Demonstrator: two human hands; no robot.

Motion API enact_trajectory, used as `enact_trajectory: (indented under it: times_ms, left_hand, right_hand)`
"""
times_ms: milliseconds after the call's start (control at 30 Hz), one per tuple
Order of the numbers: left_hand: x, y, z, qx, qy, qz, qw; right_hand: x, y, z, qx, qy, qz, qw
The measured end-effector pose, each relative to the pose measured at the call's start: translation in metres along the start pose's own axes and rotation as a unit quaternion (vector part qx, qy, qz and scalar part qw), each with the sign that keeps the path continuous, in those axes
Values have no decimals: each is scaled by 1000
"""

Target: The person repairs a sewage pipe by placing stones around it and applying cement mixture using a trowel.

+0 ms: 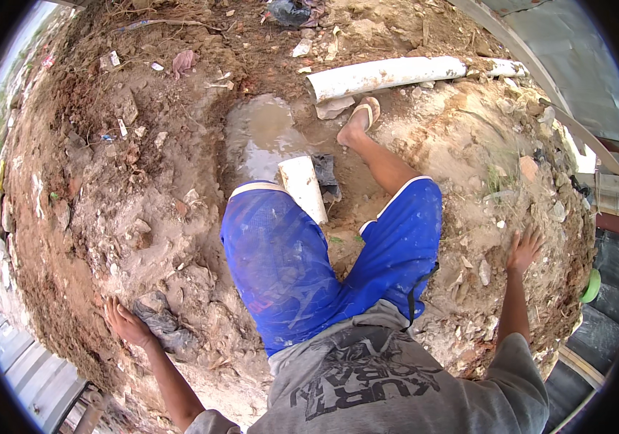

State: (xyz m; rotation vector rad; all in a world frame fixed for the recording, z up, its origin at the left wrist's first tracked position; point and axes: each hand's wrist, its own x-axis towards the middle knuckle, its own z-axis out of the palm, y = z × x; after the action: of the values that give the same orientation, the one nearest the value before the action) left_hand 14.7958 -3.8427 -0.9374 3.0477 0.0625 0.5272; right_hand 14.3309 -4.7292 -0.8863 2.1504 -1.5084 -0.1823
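Note:
On the lower left, my left hand [128,322] rests with fingers spread on the rubble-strewn dirt, beside a crumpled dark plastic scrap [163,325]. My right hand [523,252] lies open on the pale soil slope at the right. I am seated in blue shorts [273,253], one sandalled foot [358,121] stretched forward. Between my legs lies a short white pipe piece [302,188] with a dark grey scrap [325,173] against it. A muddy puddle [259,137] is just beyond my left knee.
A long muddy white pipe [389,76] crosses the upper right, near the foot. Corrugated metal sheets [555,58] and wooden boards [609,188] border the right edge, and more metal sheeting [27,365] is at lower left. Stones and litter are scattered over the dirt.

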Motion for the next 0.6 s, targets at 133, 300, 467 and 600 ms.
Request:
enact_trajectory:
  times_ms: [133,300,467,600]
  left_hand:
    - [-1,5,0,-15,2,-14,1000]
    - [1,8,-1,-13,7,8,1000]
    - [2,7,-1,2,19,25,1000]
    - [1,5,0,0,21,32,999]
  right_hand:
    - [1,4,3,7,13,-12,1000]
    - [1,7,6,11,28,-27,999]
    - [-1,6,5,12,30,-27,999]
    - [0,7,5,10,34,-27,999]
